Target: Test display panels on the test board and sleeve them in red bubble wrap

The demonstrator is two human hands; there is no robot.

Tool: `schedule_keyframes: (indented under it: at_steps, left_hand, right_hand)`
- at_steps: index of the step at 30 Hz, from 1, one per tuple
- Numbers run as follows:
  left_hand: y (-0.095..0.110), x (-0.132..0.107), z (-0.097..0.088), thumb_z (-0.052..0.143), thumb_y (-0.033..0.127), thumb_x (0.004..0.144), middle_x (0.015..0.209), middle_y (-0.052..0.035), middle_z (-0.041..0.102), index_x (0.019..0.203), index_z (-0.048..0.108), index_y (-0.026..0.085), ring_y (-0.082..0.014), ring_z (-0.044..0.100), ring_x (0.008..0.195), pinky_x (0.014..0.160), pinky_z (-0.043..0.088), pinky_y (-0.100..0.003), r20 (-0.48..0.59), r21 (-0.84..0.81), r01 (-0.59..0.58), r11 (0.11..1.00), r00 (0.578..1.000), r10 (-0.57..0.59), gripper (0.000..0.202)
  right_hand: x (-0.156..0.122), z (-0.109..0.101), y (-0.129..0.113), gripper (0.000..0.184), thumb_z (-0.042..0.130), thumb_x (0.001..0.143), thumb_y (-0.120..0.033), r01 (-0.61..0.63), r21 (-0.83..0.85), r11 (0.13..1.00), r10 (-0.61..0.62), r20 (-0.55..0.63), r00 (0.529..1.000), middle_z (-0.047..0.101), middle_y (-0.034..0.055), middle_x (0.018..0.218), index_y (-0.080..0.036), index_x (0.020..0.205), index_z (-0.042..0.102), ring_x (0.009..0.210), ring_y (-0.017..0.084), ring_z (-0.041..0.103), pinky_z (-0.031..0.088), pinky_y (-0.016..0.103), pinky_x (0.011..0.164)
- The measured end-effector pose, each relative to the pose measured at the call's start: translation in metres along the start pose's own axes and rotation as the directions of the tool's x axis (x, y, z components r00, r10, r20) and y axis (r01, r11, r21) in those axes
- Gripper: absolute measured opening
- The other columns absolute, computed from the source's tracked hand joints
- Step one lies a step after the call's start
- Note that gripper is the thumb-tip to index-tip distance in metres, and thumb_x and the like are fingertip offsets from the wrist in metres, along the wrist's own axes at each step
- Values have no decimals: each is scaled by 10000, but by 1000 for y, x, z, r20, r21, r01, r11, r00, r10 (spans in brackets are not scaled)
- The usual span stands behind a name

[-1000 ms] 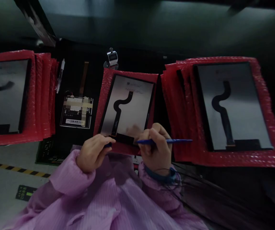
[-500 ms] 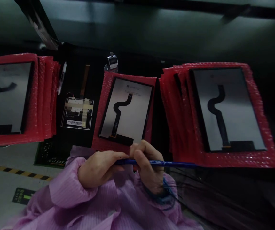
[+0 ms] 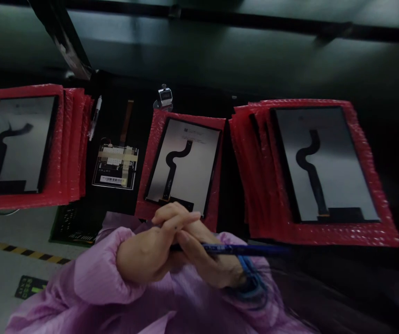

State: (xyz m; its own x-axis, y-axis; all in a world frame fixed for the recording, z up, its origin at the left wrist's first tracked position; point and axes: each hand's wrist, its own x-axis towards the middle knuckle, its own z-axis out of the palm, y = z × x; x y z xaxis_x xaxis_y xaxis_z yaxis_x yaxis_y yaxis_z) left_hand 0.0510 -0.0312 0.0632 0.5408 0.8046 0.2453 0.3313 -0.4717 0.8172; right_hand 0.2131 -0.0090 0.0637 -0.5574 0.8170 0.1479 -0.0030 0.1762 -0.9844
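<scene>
The blue pen [image 3: 244, 250] lies nearly level in the lower middle of the frame. Its barrel runs out to the right and its left end is hidden where the two hands meet. The right hand [image 3: 208, 265] grips it with fingers wrapped narrowly around the barrel, the wrist bent inward and ringed by a blue wrist strap [image 3: 253, 278]. The left hand [image 3: 147, 253] is curled closed over the pen's hidden end, its fingers [image 3: 182, 217] lying across the right hand's knuckles, so the two hands press together. Both forearms, in purple sleeves [image 3: 95, 278], angle in from the bottom of the frame. Just above the hands a display panel [image 3: 189, 167] with a black ribbon cable lies on a red bubble-wrap sheet [image 3: 152, 153] on the dark table [image 3: 229, 185]. At right is a fanned stack of red sheets [image 3: 255, 185] topped by another panel, and at far left a similar stack [image 3: 70, 139]. Between the left stack and the middle panel lie a taped circuit board [image 3: 116, 164] and a white marker [image 3: 95, 118]. A small metal counter [image 3: 164, 95] stands above the middle panel.
</scene>
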Motion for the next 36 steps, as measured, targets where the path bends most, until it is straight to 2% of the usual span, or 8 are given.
schedule_keyframes:
  at_steps: [3, 6, 12, 15, 18, 22, 28, 36]
  left_hand:
    - [-14, 25, -20, 339, 418, 1100, 1223, -96, 727, 1627, 161, 283, -226, 754, 971, 791, 648, -349, 23, 84, -66, 994, 998, 64, 572]
    - [-48, 58, -55, 366, 512, 1082, 1226, -139, 698, 1398, 502, 178, -245, 695, 1105, 968, 586, -419, -137, 294, -29, 955, 988, 72, 479]
    - [-133, 111, -108, 622, 488, 952, 1396, -227, 577, 1443, 465, 127, -422, 517, 1345, 1072, 480, -576, -400, 623, 585, 520, 809, -431, 629]
    - [-152, 120, -109, 679, 275, 860, 1369, -202, 590, 1472, 407, 149, -408, 527, 1325, 1049, 493, -563, -435, 624, 637, 452, 764, -476, 682]
    - [-159, 121, -108, 626, 124, 806, 1216, -119, 660, 1445, 361, 198, -295, 633, 1153, 1021, 517, -497, -481, 482, 654, 583, 754, -448, 696]
    - [-175, 119, -115, 609, 164, 883, 1102, -30, 691, 1443, 240, 257, -164, 634, 1025, 1009, 530, -423, -485, 143, 528, 837, 775, -405, 676]
    - [-194, 119, -126, 520, 696, 986, 1093, 81, 703, 1345, 415, 352, -116, 568, 982, 984, 515, -465, -419, -69, 273, 960, 865, -276, 508]
    - [-177, 122, -119, 357, 702, 1017, 929, 103, 728, 996, 621, 232, -48, 580, 863, 913, 562, -386, -483, -22, 226, 974, 851, -208, 540]
  right_hand:
    - [18, -31, 1, 235, 450, 996, -371, -90, -81, 993, 81, -107, 991, 658, 30, 962, -221, 1011, 631, 892, 187, 622, 504, 325, 768]
    - [44, -71, 9, 155, 495, 900, -253, -328, -312, 892, 203, -371, 906, 594, 10, 767, -202, 950, 633, 691, 168, 566, 469, 302, 666]
    - [84, -111, 26, 409, 591, 841, -165, -801, -568, 187, 337, -729, 595, 690, 191, 972, -84, 1242, 589, 929, 350, 678, 522, 503, 838]
    - [86, -105, 33, 456, 595, 893, -222, -837, -541, 88, 325, -778, 537, 667, 273, 1146, -45, 1312, 555, 1076, 417, 665, 538, 563, 871]
    - [83, -94, 40, 500, 551, 958, -316, -726, -651, 222, 193, -700, 687, 593, 275, 1343, -56, 1385, 530, 1260, 416, 577, 526, 566, 977]
    - [76, -81, 55, 756, 624, 944, -481, -354, -816, 457, 199, -293, 935, 450, 268, 1554, -36, 1518, 414, 1486, 387, 401, 359, 557, 1225]
    - [65, -66, 72, 991, 669, 915, -575, -270, -849, 454, 233, -179, 956, 269, 312, 1651, -12, 1610, 243, 1582, 403, 235, 255, 617, 1271]
    - [64, -61, 69, 895, 654, 929, -562, -272, -845, 460, 182, -210, 961, 393, 289, 1594, -43, 1579, 322, 1533, 398, 347, 285, 618, 1264]
